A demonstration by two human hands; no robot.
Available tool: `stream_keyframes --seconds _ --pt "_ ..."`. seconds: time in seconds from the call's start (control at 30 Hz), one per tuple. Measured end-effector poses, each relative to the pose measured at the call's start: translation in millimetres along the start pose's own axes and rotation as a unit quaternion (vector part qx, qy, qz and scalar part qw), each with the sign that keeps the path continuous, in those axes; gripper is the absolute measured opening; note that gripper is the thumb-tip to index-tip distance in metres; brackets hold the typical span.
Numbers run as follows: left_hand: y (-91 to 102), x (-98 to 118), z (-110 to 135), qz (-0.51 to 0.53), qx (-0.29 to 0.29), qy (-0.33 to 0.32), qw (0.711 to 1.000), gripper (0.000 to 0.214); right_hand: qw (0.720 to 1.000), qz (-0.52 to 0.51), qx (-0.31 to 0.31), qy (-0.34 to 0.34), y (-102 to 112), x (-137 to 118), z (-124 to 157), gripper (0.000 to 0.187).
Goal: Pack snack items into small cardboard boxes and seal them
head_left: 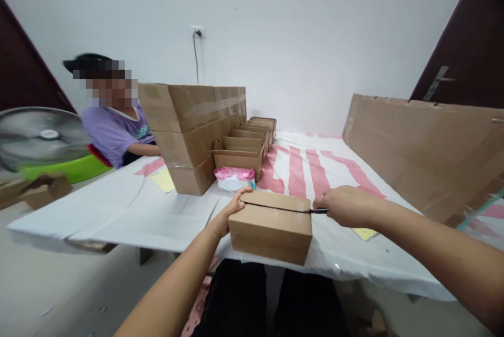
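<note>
A small closed cardboard box [271, 227] sits at the near edge of the table. My left hand [228, 213] grips its left end, thumb over the top. My right hand [346, 206] is closed on a thin dark tool [318, 211] whose tip meets the right end of the seam running across the box's top. I cannot make out what kind of tool it is.
A white-and-pink covered table [307, 169] holds a stack of large sealed cartons [192, 127], a row of small open boxes [244, 145], a wipes pack [234, 178] and yellow notes. Flat cardboard [425, 148] leans at right. A seated person in purple [114, 132] and a fan [39, 137] are at left.
</note>
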State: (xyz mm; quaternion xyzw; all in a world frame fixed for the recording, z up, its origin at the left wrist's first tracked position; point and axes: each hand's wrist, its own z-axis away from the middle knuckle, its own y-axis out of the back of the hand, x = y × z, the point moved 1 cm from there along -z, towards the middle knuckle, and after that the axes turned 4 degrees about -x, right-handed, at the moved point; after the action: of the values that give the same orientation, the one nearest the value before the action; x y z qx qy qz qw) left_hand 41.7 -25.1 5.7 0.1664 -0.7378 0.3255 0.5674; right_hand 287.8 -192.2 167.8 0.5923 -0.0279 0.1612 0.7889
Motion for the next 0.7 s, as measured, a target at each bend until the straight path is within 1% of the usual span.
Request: stream_keyframes --seconds 0.1,0.17,0.23,0.33,0.43,0.5,0.57,0.63,0.7 --pt "1.0 -1 0 0.007 0.003 -0.002 1.0 0.058 0.998 -0.054 -0.019 -0.041 -27 27 3 0.027" --pt "1.6 -1 0 0.012 0.002 -0.002 1.0 0.058 0.993 -0.082 -0.032 -0.075 -54 43 -1 0.023" --pt "2.2 -2 0 0.014 0.001 -0.004 1.0 0.057 0.989 -0.115 -0.027 -0.094 -85 52 -9 0.023" --pt "2.5 -3 0 0.017 -0.003 -0.005 1.0 0.056 0.987 -0.133 0.024 -0.09 -127 48 -25 0.022" --pt "2.3 -3 0 0.02 0.0 -0.003 1.0 0.057 0.989 -0.116 0.044 -0.083 -155 32 -40 0.021" --pt "1.8 -3 0 0.02 0.005 -0.002 1.0 0.059 0.99 -0.116 0.044 -0.068 -161 24 -46 0.024" --pt "1.3 -2 0 0.02 0.008 -0.003 1.0 0.059 0.988 -0.129 0.067 -0.049 -158 22 -49 0.025" --pt "0.9 -2 0 0.023 0.008 -0.002 1.0 0.059 0.977 -0.154 0.139 -0.039 -145 26 -48 0.021" --pt "0.9 -2 0 0.025 0.007 0.0 1.0 0.059 0.95 -0.189 0.243 -0.042 -126 33 -45 0.02"
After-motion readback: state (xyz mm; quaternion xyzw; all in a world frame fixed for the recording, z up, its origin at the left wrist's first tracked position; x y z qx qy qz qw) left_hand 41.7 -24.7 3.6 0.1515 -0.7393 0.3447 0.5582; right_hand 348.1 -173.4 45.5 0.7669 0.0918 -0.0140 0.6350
